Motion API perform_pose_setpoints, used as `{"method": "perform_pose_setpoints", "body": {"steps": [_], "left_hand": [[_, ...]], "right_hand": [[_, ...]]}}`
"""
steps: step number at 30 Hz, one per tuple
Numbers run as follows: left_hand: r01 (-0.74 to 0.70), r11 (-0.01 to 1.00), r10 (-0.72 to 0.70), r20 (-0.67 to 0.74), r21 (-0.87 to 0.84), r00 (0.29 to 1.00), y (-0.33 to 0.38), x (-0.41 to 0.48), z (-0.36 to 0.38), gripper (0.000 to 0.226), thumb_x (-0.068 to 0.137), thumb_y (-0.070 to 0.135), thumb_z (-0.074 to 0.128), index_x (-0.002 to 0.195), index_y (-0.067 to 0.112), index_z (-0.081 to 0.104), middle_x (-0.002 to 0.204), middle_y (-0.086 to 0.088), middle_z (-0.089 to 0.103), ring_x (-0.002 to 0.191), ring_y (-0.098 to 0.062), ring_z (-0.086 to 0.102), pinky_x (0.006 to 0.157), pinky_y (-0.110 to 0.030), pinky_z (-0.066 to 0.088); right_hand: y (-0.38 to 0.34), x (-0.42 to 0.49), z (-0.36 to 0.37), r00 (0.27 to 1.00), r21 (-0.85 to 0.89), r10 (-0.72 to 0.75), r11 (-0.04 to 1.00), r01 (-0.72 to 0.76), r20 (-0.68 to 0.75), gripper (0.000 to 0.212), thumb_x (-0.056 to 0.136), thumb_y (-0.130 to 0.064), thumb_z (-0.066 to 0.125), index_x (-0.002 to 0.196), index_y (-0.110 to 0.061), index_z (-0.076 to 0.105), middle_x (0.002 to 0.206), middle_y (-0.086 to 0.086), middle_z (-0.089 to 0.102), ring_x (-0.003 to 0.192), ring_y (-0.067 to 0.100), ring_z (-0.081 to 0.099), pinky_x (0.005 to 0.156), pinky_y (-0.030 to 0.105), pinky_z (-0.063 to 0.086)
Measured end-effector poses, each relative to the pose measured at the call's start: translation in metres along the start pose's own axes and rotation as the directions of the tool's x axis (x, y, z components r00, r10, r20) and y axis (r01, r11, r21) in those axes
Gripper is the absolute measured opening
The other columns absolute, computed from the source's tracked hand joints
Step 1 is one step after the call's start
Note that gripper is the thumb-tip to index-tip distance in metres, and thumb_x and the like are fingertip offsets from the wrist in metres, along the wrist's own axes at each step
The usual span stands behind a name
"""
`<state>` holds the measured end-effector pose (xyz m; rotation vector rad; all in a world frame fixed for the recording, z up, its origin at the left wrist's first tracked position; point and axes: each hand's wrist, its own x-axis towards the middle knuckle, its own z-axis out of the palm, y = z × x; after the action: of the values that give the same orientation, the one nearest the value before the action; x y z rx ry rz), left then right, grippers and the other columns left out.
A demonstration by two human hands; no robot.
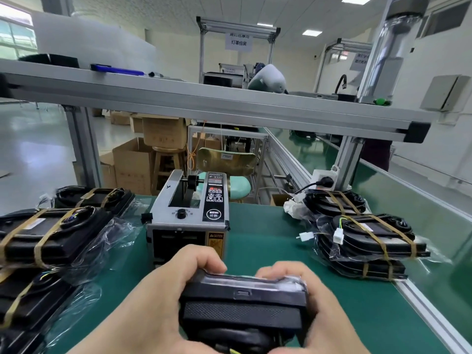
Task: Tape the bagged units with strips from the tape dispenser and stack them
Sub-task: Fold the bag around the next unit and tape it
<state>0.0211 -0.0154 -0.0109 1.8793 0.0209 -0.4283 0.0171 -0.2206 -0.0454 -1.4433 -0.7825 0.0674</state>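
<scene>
Nearest: left hand (176,287) and right hand (310,300) grasp one black bagged unit (242,307) from either side, fingers (209,261) of both curled over its far top edge. The unit is held low over the near part of the green surface (268,241), directly before the tape dispenser (189,218). Left of the dispenser lie taped units (51,233) in bags, bound with brown strips. On the right, a stack of taped units (370,241) sits near the surface edge. Beyond: cardboard boxes (132,162) on the floor; an aluminium shelf (204,98) spans overhead.
</scene>
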Motion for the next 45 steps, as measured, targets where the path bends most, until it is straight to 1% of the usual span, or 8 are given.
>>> {"method": "perform_pose_setpoints", "body": {"steps": [2,4,6,8,11,17,23,45], "left_hand": [[0.063,0.993,-0.062,0.015,-0.103,0.998,0.018,0.002,-0.001,0.041,0.102,0.007,0.032,0.135,-0.016,0.031,0.144,-0.029,0.039,0.134,-0.029,0.04,0.076,-0.027,0.042],[-0.151,0.911,0.102,-0.145,-0.385,0.984,0.002,-0.005,-0.002,0.041,0.101,0.009,0.036,0.138,-0.008,0.034,0.149,-0.024,0.034,0.137,-0.033,0.034,0.084,-0.031,0.038],[-0.333,0.845,0.234,-0.27,-0.419,0.934,0.0,-0.017,-0.003,0.054,0.083,0.028,0.067,0.134,0.015,0.053,0.144,-0.013,0.046,0.132,-0.024,0.044,0.095,-0.036,0.039],[-0.357,0.828,0.182,-0.393,-0.433,0.901,-0.012,-0.013,-0.015,0.067,0.041,0.031,0.089,0.104,0.021,0.068,0.112,-0.004,0.07,0.095,-0.01,0.069,0.075,-0.033,0.054],[-0.306,0.825,0.022,-0.514,-0.476,0.858,-0.042,-0.01,-0.022,0.014,0.085,0.016,0.067,0.097,0.011,0.067,0.072,-0.003,0.074,0.054,-0.008,0.066,0.05,-0.026,0.049],[-0.142,0.726,-0.239,-0.441,-0.673,0.865,-0.047,0.009,-0.02,0.013,0.088,0.018,0.063,0.092,0.008,0.069,0.06,0.0,0.067,0.044,-0.006,0.057,0.04,-0.016,0.044],[-0.121,0.67,-0.298,-0.415,-0.732,0.86,-0.039,0.023,-0.021,0.009,0.089,0.018,0.063,0.085,0.011,0.068,0.055,0.004,0.065,0.038,-0.002,0.055,0.035,-0.014,0.041],[-0.163,0.657,-0.325,-0.471,-0.736,0.82,-0.03,0.036,-0.024,0.011,0.093,0.016,0.058,0.085,0.009,0.062,0.053,0.002,0.068,0.035,-0.002,0.056,0.033,-0.01,0.039]], "right_hand": [[0.006,0.001,0.0,1.0,0.021,0.01,1.0,-0.01,-0.017,0.056,0.056,-0.021,0.092,0.104,-0.027,0.064,0.118,0.006,0.063,0.109,0.029,0.063,0.092,0.044,0.051],[0.012,-0.001,-0.001,0.998,-0.027,0.004,1.0,-0.006,-0.067,0.054,0.057,-0.031,0.092,0.104,-0.026,0.065,0.116,0.006,0.064,0.105,0.03,0.065,0.085,0.037,0.053],[0.016,-0.006,0.001,0.987,-0.035,-0.034,0.999,0.029,-0.158,0.057,0.057,-0.034,0.092,0.105,-0.021,0.064,0.112,0.008,0.066,0.099,0.032,0.067,0.08,0.042,0.055],[0.02,-0.009,0.0,0.96,-0.105,-0.1,0.992,0.075,-0.263,0.059,0.056,-0.039,0.09,0.105,-0.019,0.064,0.108,0.008,0.067,0.097,0.031,0.067,0.081,0.047,0.055],[0.024,-0.01,-0.004,0.915,-0.323,-0.225,0.94,0.112,-0.336,0.056,0.056,-0.039,0.085,0.105,-0.021,0.065,0.106,0.004,0.068,0.104,0.022,0.065,0.092,0.042,0.05],[0.027,-0.012,-0.005,0.862,-0.294,-0.26,0.946,0.137,-0.436,0.051,0.052,-0.008,0.078,0.099,-0.026,0.067,0.094,-0.005,0.07,0.072,0.008,0.068,0.056,0.019,0.056],[0.028,-0.012,-0.009,0.852,-0.302,-0.266,0.944,0.135,-0.451,0.055,0.052,-0.01,0.078,0.104,-0.024,0.065,0.099,-0.001,0.07,0.083,0.015,0.068,0.072,0.021,0.055],[0.026,-0.014,-0.006,0.859,-0.285,-0.224,0.954,0.096,-0.461,0.057,0.05,-0.012,0.079,0.103,-0.026,0.066,0.102,0.0,0.069,0.088,0.019,0.068,0.072,0.026,0.057]]}}
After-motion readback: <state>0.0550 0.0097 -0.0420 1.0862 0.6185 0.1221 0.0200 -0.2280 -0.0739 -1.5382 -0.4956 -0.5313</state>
